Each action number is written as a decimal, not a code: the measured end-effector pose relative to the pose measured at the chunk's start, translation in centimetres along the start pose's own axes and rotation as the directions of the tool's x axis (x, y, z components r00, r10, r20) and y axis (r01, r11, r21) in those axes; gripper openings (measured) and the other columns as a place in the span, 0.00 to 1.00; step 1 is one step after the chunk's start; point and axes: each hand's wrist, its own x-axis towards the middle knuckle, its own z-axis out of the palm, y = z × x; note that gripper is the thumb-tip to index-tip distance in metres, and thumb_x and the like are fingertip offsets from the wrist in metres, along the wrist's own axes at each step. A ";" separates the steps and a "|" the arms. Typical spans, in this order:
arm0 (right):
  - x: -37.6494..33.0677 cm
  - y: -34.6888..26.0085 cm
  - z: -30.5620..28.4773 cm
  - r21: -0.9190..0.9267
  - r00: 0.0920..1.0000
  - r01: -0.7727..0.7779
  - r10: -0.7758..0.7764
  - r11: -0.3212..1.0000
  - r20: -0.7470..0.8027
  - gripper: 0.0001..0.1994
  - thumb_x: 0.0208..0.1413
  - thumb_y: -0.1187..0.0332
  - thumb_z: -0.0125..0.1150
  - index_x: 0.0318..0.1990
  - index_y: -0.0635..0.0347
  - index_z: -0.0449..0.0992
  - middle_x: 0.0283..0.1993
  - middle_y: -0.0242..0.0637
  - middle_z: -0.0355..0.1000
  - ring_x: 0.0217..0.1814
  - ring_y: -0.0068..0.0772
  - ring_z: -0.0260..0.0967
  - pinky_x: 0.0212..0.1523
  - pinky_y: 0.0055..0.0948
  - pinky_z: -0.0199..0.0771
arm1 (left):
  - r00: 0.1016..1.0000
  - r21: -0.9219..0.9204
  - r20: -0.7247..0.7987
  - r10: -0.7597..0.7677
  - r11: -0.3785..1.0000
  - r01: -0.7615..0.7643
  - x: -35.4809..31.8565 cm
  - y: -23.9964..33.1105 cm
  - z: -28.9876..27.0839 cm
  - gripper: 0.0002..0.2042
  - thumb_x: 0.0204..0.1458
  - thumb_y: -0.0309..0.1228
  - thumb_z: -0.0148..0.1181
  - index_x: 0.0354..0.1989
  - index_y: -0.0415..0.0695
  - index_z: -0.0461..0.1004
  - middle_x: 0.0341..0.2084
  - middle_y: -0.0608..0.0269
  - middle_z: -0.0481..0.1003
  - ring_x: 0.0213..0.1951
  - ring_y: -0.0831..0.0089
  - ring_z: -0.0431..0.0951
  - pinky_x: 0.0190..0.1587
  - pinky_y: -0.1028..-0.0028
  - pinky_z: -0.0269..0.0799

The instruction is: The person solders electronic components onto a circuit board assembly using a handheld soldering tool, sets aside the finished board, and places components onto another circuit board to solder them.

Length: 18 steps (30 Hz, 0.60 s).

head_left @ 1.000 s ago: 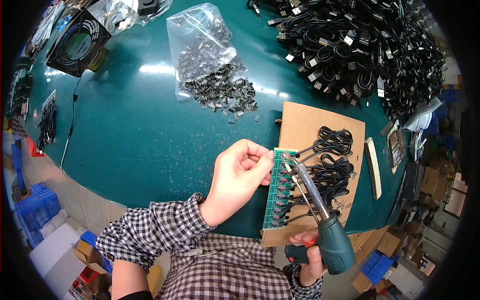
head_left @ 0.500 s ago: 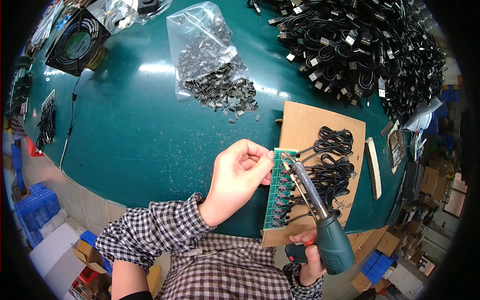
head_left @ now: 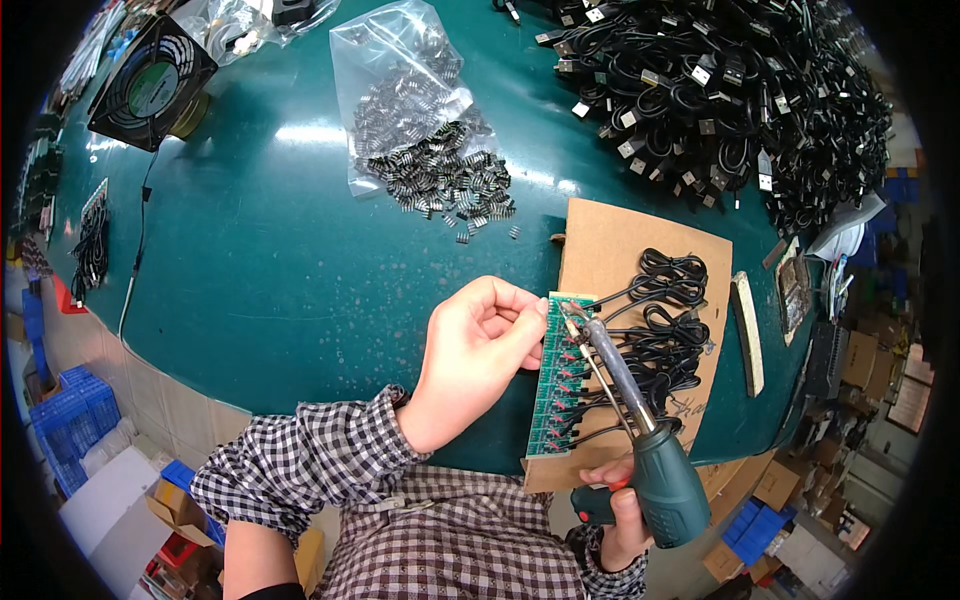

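A green circuit board panel (head_left: pixel 548 400) lies along the left edge of a cardboard sheet (head_left: pixel 610 235). Black coiled cables (head_left: pixel 672 345) run from the board to the right, and small red wires show on it. My left hand (head_left: pixel 475 360) is pinched closed, its fingertips at the board's upper left edge; what lies between them is hidden. My right hand (head_left: pixel 622 525) grips a dark green soldering gun (head_left: pixel 668 490) with a red trigger. Its metal barrel slants up and left, and the tip and a thin feed tube meet near the board's upper end.
A clear bag (head_left: pixel 375 100) spills small black pin connectors (head_left: pixel 450 180) on the green table (head_left: pixel 250 260). A heap of black USB cables (head_left: pixel 690 90) fills the back right. A black fan (head_left: pixel 152 85) stands back left. A pale strip (head_left: pixel 746 335) lies beside the cardboard.
The soldering gun's tip has shifted very slightly over the board's upper end. My left hand stays almost in place, still pinched at the board's edge.
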 end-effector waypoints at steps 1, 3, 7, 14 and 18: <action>0.0 0.0 0.0 -0.003 1.000 -0.001 0.001 1.000 -0.004 0.16 0.51 0.65 0.55 0.38 0.72 0.64 0.32 0.44 0.64 0.33 0.37 0.67 0.36 0.40 0.77 | 1.000 0.002 -0.004 -0.008 1.000 0.008 0.0 0.0 0.0 0.08 0.54 0.27 0.55 0.33 0.33 0.68 0.24 0.62 0.73 0.25 0.81 0.74 0.29 0.81 0.73; 0.0 0.1 0.0 -0.002 1.000 0.002 -0.002 1.000 -0.008 0.15 0.51 0.65 0.55 0.38 0.72 0.64 0.32 0.44 0.64 0.33 0.37 0.67 0.36 0.39 0.77 | 1.000 -0.009 -0.003 -0.002 1.000 0.002 0.0 -0.1 0.0 0.08 0.54 0.27 0.55 0.33 0.33 0.68 0.24 0.62 0.73 0.25 0.82 0.74 0.29 0.81 0.73; -0.1 0.1 0.0 0.000 1.000 -0.002 0.002 1.000 -0.014 0.15 0.51 0.65 0.55 0.38 0.71 0.65 0.32 0.44 0.64 0.33 0.37 0.67 0.36 0.39 0.77 | 1.000 -0.013 -0.010 0.000 1.000 0.000 0.1 -0.1 0.0 0.07 0.54 0.26 0.55 0.33 0.33 0.69 0.24 0.62 0.73 0.25 0.82 0.74 0.28 0.81 0.73; 0.0 -0.1 0.0 0.005 1.000 0.001 -0.001 1.000 -0.009 0.15 0.51 0.66 0.55 0.38 0.71 0.65 0.32 0.44 0.65 0.33 0.37 0.68 0.36 0.39 0.77 | 1.000 -0.008 -0.006 -0.010 1.000 0.010 0.1 0.0 0.0 0.08 0.53 0.27 0.55 0.33 0.33 0.69 0.24 0.63 0.73 0.25 0.82 0.74 0.28 0.82 0.73; 0.0 0.0 0.0 -0.003 1.000 -0.007 0.007 1.000 -0.016 0.15 0.50 0.66 0.55 0.38 0.71 0.65 0.32 0.44 0.65 0.33 0.36 0.68 0.36 0.39 0.77 | 1.000 -0.009 -0.008 -0.022 1.000 0.022 0.1 0.0 -0.1 0.08 0.53 0.27 0.56 0.33 0.33 0.69 0.24 0.63 0.73 0.25 0.82 0.74 0.29 0.82 0.73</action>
